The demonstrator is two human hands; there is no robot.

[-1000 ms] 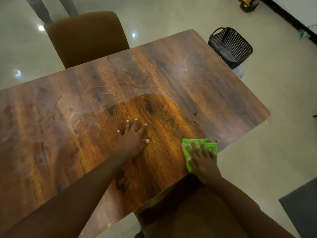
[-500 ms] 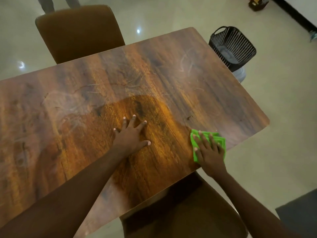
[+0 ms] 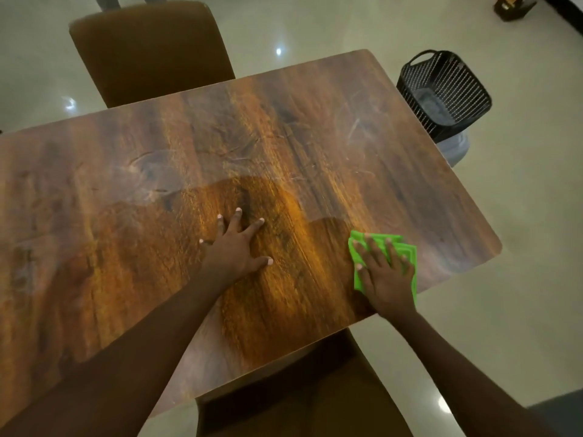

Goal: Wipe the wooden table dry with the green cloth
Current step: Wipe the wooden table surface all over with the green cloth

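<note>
Wood grain: the wooden table (image 3: 315, 127) fills the view, its brown top streaked and hazy toward the far side, with a glossier patch in the middle by the near edge.
Far left: a brown upholstered chair (image 3: 148, 52) stands tucked against the table's far edge.
Left hand (image 3: 235, 247): flat on the glossy patch, fingers spread wide, palm down, holding nothing; it looks like a brace for the body's lean.
Near chair (image 3: 303, 389): a second brown seat sits below the table's near edge, between the two forearms.
Green cloth (image 3: 383, 247): folded into a small thick pad, lying on the table near its right corner and close to the near edge.
Right hand (image 3: 385, 272): laid on top of the cloth with fingers extended and slightly apart, pressing it down rather than pinching it.
Handling: the cloth is likely soft, light and limp, so a flat palm over the middle of the fold should keep the layers together as it slides; gripped by an edge it would probably unfold.
Far right: a black slotted basket (image 3: 441, 93) stands on the pale floor beyond the table's right end.
</note>
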